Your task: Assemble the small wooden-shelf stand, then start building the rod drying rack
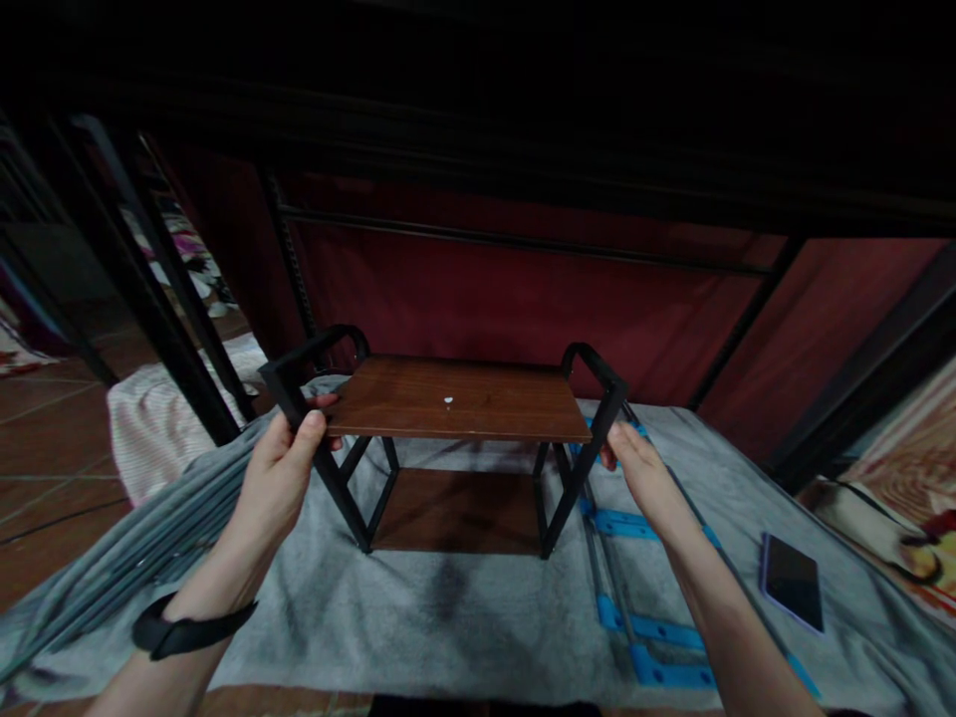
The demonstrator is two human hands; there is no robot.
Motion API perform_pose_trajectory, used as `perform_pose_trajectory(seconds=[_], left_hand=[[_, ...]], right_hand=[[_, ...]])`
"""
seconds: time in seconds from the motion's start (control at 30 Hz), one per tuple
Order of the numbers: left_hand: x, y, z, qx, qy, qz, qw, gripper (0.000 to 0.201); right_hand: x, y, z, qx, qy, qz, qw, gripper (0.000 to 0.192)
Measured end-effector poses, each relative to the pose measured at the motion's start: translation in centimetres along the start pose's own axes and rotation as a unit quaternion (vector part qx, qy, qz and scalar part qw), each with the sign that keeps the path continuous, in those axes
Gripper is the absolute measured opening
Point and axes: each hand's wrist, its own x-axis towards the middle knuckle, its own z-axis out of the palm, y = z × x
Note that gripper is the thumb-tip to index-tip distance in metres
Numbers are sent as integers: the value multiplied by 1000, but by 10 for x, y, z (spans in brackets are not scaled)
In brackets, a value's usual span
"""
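A small two-tier shelf stands on a grey blanket (418, 617) in front of me. It has a brown wooden top board (463, 400), a lower brown board (455, 510) and black metal side frames (597, 398). My left hand (280, 468) grips the left frame just below its curved handle, thumb lying on the board's corner. Against the right frame, near the board's edge, my right hand (640, 476) rests with its fingers flat. A small white spot sits in the middle of the top board. A black band circles my left wrist.
A dark phone (792, 581) lies on the blanket at the right. Blue plastic brackets on metal rails (642, 637) lie beside the shelf's right leg. Black bed-frame posts (160, 289) rise at the left, a dark red curtain (523, 299) hangs behind, and a tiled floor shows at far left.
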Motion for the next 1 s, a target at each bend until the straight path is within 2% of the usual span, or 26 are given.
perform_pose_trajectory(seconds=[0.1,0.27,0.47,0.87,1.0], left_hand=[[-2,3,2,15,-9,-7,1000,42],[-2,4,2,16,-8,-9,1000,40],[1,0,-4,-7,-8,-11,1000,41],[1,0,-3,-14,2,-10,1000,41],[-1,3,-1,-15,3,-13,1000,40]], right_hand=[[-4,5,-2,-4,34,-33,999,34],[-3,11,-3,-64,33,-61,996,31],[5,15,5,-24,27,-49,998,35],[13,7,1,9,-4,-13,1000,40],[46,22,1,64,77,3,995,38]])
